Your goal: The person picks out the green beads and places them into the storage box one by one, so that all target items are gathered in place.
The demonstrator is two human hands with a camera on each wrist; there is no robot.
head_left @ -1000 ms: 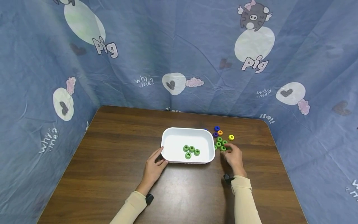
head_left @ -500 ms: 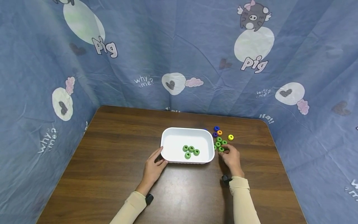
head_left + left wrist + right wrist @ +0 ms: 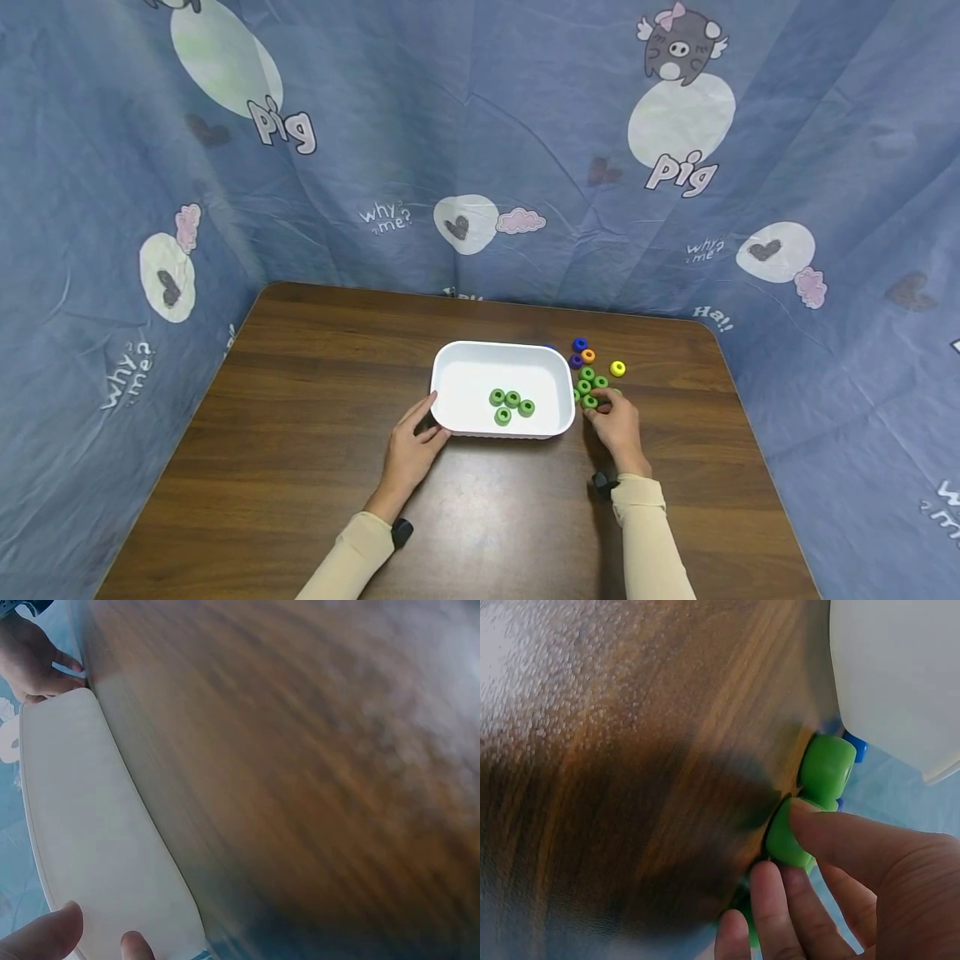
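Observation:
A white rectangular tray point(image 3: 468, 375) sits mid-table with several green ring-shaped beads point(image 3: 512, 399) in it. My left hand point(image 3: 408, 454) touches the tray's near left corner, fingers mostly straight and spread; in the left wrist view the thumb point(image 3: 56, 930) lies against the outer wall. Just right of the tray, my right hand point(image 3: 618, 425) pinches a green bead point(image 3: 781, 836) between thumb and fingers, low over the tabletop. Another green bead point(image 3: 829, 765) stands beside it. More green beads point(image 3: 585, 380) lie close by, some partly hidden by the fingers.
Behind the green beads lie blue beads point(image 3: 580, 344), an orange bead point(image 3: 588, 357) and a yellow bead point(image 3: 617, 368). One blue bead point(image 3: 549, 346) is partly hidden by the tray's rim. The wooden table point(image 3: 315, 400) ends at a blue patterned curtain point(image 3: 360, 167).
My right hand has shifted slightly left toward the tray, and the green bead at its fingertips has moved left and a little nearer. The left hand and tray have stayed put.

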